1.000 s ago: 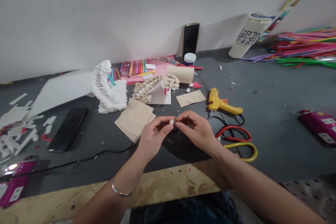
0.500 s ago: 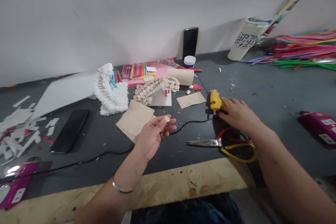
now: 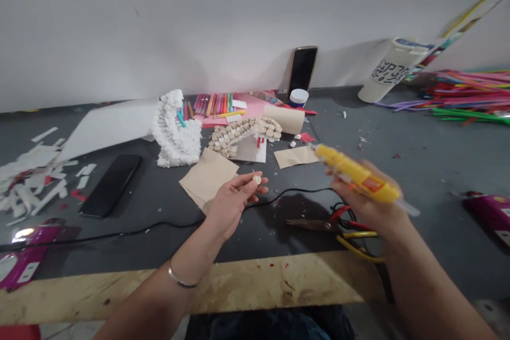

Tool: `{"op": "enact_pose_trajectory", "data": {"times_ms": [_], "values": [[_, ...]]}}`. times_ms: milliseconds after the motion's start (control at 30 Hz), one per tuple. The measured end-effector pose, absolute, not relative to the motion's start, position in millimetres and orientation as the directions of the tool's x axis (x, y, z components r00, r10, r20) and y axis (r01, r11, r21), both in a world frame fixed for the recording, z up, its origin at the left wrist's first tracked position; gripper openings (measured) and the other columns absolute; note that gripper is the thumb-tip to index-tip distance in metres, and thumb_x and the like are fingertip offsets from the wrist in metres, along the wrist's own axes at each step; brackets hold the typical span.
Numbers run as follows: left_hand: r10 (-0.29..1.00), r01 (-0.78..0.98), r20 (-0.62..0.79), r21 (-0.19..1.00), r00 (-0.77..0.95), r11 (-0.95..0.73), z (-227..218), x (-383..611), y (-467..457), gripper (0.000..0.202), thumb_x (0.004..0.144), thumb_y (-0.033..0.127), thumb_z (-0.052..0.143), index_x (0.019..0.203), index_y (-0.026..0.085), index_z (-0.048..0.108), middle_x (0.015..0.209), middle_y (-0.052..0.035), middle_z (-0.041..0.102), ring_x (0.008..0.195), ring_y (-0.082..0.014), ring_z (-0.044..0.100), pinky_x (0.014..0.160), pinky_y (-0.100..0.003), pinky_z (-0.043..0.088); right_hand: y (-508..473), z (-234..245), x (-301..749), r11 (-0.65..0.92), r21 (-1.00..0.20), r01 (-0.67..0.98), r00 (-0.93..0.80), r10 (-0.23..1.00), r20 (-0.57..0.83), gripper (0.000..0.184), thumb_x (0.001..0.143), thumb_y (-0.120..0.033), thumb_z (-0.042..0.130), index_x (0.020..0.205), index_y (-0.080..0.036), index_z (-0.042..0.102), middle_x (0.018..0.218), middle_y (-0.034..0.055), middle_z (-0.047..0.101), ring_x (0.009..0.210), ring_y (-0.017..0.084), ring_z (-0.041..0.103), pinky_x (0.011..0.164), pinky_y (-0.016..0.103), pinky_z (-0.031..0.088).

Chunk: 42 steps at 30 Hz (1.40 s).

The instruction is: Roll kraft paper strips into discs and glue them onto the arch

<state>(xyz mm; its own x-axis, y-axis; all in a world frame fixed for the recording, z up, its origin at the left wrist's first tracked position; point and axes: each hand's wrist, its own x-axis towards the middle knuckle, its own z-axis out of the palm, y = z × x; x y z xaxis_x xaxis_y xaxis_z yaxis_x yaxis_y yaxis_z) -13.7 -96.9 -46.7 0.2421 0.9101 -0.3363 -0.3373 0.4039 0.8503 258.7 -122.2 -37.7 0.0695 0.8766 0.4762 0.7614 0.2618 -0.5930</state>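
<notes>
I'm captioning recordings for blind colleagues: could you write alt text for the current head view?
A person's right hand grips a yellow glue gun above a dark table, while the left hand pinches a small cream roll. Scissors lie near the right hand; beyond the hands sit beige paper sheets and a craft piece bearing beige rolls.

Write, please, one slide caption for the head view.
Left hand pinches a small cream roll while right hand holds a yellow glue gun.

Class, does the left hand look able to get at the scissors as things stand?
Probably yes: open tabletop lies between the left hand and the scissors, though that hand is pinching a small beige roll.
</notes>
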Motion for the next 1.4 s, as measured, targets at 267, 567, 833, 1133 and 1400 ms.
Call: {"op": "enact_pose_trajectory", "data": {"times_ms": [267, 567, 833, 1133, 1400], "values": [[0.918, -0.312, -0.323, 0.869, 0.23, 0.384, -52.5, -10.7, -97.6, 0.034, 0.069, 0.036, 0.082, 0.098, 0.021, 0.077, 0.09, -0.0052, 0.073, 0.081, -0.0125, 0.063, 0.068, -0.022, 0.044, -131.0, -31.1, 215.5, 0.621, -0.527, 0.58, -0.414, 0.782, 0.466, 0.025, 0.083, -0.041, 0.069, 0.088, -0.019, 0.059, 0.079, 0.0054, 0.064, 0.07, 0.017, 0.06, 0.061, 0.027, 0.048], [0.905, -0.305, -0.346, 0.859, 0.246, 0.411, -51.8, -10.0, -100.6, 0.035, 0.068, 0.037, 0.082, 0.099, 0.022, 0.077, 0.086, -0.0037, 0.073, 0.077, -0.0106, 0.06, 0.072, -0.022, 0.046, -127.5, -37.5, 211.3, 0.654, -0.53, 0.54, -0.458, 0.756, 0.467, 0.022, 0.084, -0.037, 0.07, 0.09, -0.018, 0.059, 0.077, 0.0048, 0.064, 0.07, 0.016, 0.059, 0.064, 0.027, 0.049], [0.907, -0.315, -0.34, 0.857, 0.247, 0.407, -50.4, -9.9, -100.7, 0.034, 0.067, 0.036, 0.083, 0.098, 0.023, 0.078, 0.085, -0.0024, 0.073, 0.079, -0.01, 0.06, 0.075, -0.022, 0.047, -126.5, -39.1, 213.7, 0.618, -0.493, 0.612, -0.463, 0.786, 0.409, 0.024, 0.087, -0.042, 0.065, 0.084, -0.019, 0.059, 0.071, 0.0048, 0.061, 0.064, 0.016, 0.056, 0.059, 0.027, 0.044], [0.908, -0.313, -0.343, 0.858, 0.24, 0.407, -49.1, -9.2, -101.3, 0.032, 0.067, 0.033, 0.082, 0.096, 0.021, 0.078, 0.085, -0.0045, 0.073, 0.077, -0.0123, 0.061, 0.076, -0.026, 0.047, -126.2, -43.7, 216.7, 0.63, -0.439, 0.641, -0.476, 0.775, 0.416, 0.027, 0.088, -0.043, 0.064, 0.077, -0.019, 0.055, 0.065, 0.0012, 0.053, 0.06, 0.015, 0.05, 0.057, 0.027, 0.039], [0.907, -0.319, -0.343, 0.855, 0.245, 0.41, -48.3, -9.2, -101.3, 0.033, 0.066, 0.035, 0.083, 0.095, 0.021, 0.078, 0.083, -0.0035, 0.073, 0.077, -0.0111, 0.06, 0.076, -0.024, 0.047, -125.9, -45.4, 216.3, 0.626, -0.451, 0.636, -0.468, 0.778, 0.419, 0.026, 0.088, -0.042, 0.063, 0.077, -0.02, 0.054, 0.065, 0.0015, 0.054, 0.06, 0.015, 0.05, 0.056, 0.027, 0.038]]}}
